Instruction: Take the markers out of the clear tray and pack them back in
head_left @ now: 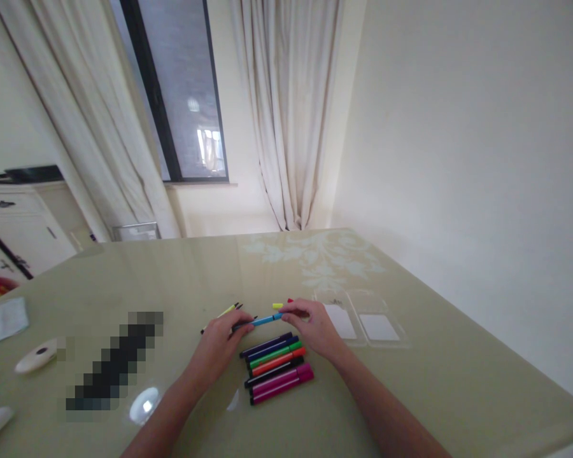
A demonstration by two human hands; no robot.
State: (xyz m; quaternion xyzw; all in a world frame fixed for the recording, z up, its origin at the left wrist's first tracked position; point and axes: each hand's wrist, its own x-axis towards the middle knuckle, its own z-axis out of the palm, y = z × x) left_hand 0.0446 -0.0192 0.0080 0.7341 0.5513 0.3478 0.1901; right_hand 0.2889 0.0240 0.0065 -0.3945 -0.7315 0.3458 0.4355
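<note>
A light blue marker [263,320] is held between my two hands, lying nearly level above the table. My left hand [219,334] pinches its left end, and my right hand [310,322] pinches the end on the right. Just below them several markers lie side by side in a row: dark blue, a green marker [275,354], an orange marker [277,361], black, and a magenta marker [281,385] nearest me. Beyond my left hand lies a yellow marker [228,311], partly covered by that hand. A small yellow cap [277,306] and a bit of red show behind my right fingers.
To the right, a clear plastic case [363,343] lies opened with white cards inside. At the left are a white oval object [37,356], a pixelated dark strip [114,362] and a pale folded sheet [2,321]. A wall borders the table [434,394] on the right.
</note>
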